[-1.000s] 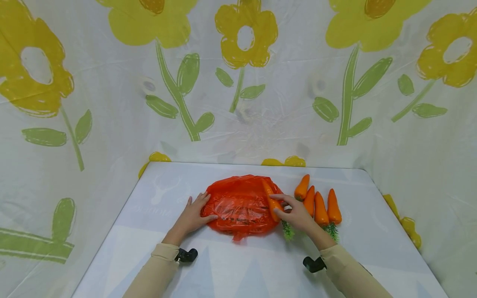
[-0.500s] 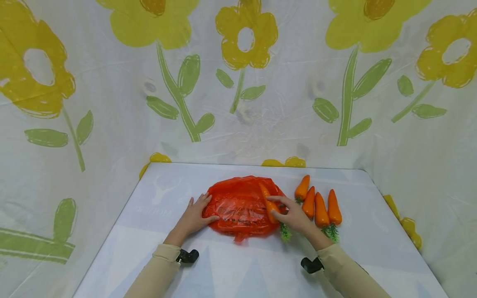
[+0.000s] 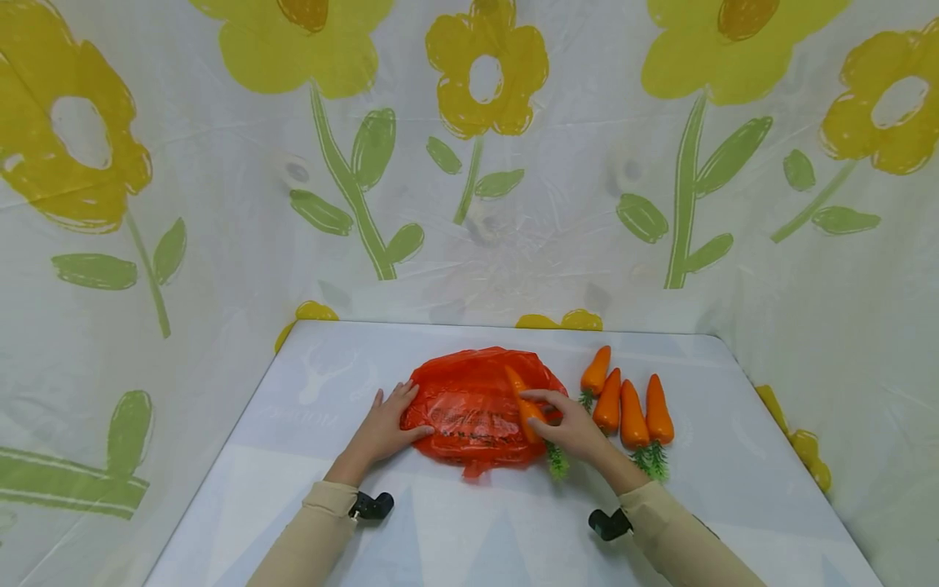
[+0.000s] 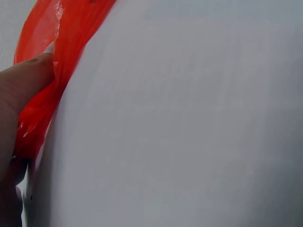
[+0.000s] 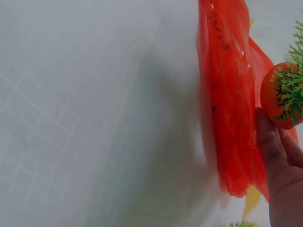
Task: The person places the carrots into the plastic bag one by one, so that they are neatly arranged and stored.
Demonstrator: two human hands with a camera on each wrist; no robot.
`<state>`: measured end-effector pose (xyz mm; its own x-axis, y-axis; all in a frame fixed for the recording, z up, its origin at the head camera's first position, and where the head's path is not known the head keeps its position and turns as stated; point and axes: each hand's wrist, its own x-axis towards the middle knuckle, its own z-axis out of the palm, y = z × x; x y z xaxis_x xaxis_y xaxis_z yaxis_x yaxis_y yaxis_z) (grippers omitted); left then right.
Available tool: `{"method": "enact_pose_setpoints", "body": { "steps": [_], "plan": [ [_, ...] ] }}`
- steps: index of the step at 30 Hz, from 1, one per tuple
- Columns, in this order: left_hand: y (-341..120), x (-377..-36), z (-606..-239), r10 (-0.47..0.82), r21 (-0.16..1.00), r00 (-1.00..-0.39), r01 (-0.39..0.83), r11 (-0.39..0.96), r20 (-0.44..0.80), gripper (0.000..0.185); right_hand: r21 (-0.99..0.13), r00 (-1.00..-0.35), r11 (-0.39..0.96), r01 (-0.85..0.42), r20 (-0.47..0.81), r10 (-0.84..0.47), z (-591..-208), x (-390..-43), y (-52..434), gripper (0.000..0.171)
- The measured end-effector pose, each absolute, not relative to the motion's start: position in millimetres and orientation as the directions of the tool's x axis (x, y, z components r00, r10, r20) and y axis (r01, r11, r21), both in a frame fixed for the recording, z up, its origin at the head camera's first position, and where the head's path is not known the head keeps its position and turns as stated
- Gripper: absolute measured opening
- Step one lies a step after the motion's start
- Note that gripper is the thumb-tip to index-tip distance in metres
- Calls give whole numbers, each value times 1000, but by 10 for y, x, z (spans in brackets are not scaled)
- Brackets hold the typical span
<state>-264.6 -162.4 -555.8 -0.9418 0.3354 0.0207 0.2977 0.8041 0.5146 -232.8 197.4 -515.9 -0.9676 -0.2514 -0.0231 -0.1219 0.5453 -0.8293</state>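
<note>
A crumpled red plastic bag (image 3: 465, 412) with dark print lies at the middle of the table. My left hand (image 3: 386, 424) holds its left edge. In the left wrist view the thumb (image 4: 33, 78) lies against the plastic, with its tip partly behind a fold. My right hand (image 3: 572, 428) pinches an orange carrot (image 3: 526, 413) between thumb and fingers at the bag's right side. The carrot's tip points away over the bag, and its green leaves (image 3: 557, 462) hang towards me. In the right wrist view the carrot's rounded leafy end (image 5: 274, 94) shows beside the bag.
Several more carrots (image 3: 633, 416) with green tops lie on the table (image 3: 469, 530) to the right of the bag, just beyond my right hand. Behind the table's far edge hangs a white sheet (image 3: 557, 244) printed with yellow flowers.
My right hand has moved slightly left with the carrot, farther over the bag. The left hand stays at the bag's left edge. The loose carrots lie as before.
</note>
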Motion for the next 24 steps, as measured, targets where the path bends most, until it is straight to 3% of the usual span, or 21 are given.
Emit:
{"method": "enact_pose_setpoints", "body": {
  "steps": [24],
  "plan": [
    [-1598,-2656,-5608,330,507,-943,307,805,48,93,-815,-965,563,-136,-18,-260,-5187,-2372,1827,40]
  ]
}}
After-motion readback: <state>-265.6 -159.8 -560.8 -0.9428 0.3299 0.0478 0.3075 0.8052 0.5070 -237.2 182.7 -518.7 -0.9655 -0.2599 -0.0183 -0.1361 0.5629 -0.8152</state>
